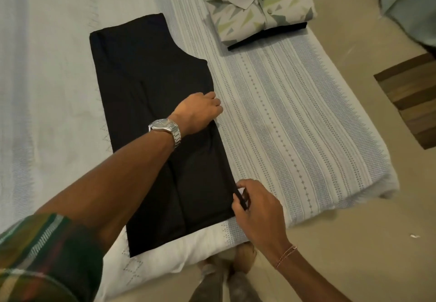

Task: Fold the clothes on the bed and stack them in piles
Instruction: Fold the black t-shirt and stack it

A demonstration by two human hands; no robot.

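The left arm stretches forward and across, bare to a rolled sleeve, its left hand [200, 110] knuckles-up with fingers curled under (a watch [165, 127] on the wrist). The right hand [254, 205] sits nearer, fingertips pinching, thumb uppermost.

We counted one black garment [151, 103] spread flat on one bed [295, 113]. We saw one pile of folded clothes [262, 11], with one patterned polo shirt [254, 6] on a dark folded piece [271, 35]; more lay behind, too cut off to count. We counted two hands, one wristwatch [165, 128], one thread bracelet [286, 254] and one plaid sleeve [42, 259].
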